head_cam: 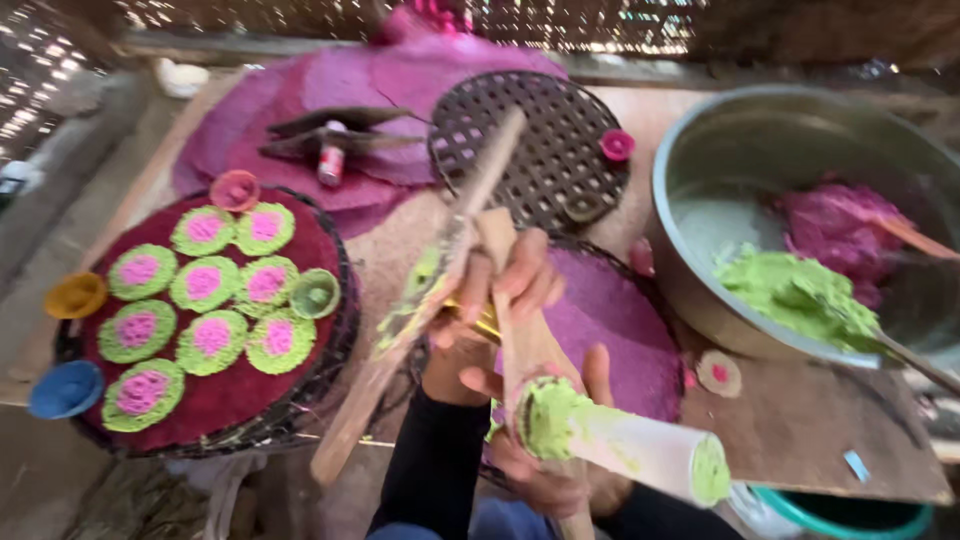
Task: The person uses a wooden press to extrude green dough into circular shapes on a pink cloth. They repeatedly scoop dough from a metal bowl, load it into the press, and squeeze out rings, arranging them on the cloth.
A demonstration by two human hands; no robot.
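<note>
I see my left hand (505, 285) closed around a flat wooden paddle (420, 300), its blade smeared with green paste and slanting from upper right down to lower left over the table (800, 425). My right hand (545, 470) grips a pale tube (625, 445), tilted and capped at both ends with the same green paste; a second wooden stick (515, 320) runs between the hands, and I cannot tell which hand holds it. Both sit just above a round woven tray spread with purple paste (610, 330).

To the left lies one dark red tray (215, 400) carrying nine green discs with pink centres (205, 283). Around it I count four small cups: one orange (75, 295), one blue (65, 390), one pink-red (235, 190), one green (315, 293). One bare lattice tray (545, 150) lies behind, with a pink cap (617, 145) on it. On the right stands one metal basin (700, 150) holding one green mound (790, 290) and one magenta mound (835, 225), each with a spoon in it
</note>
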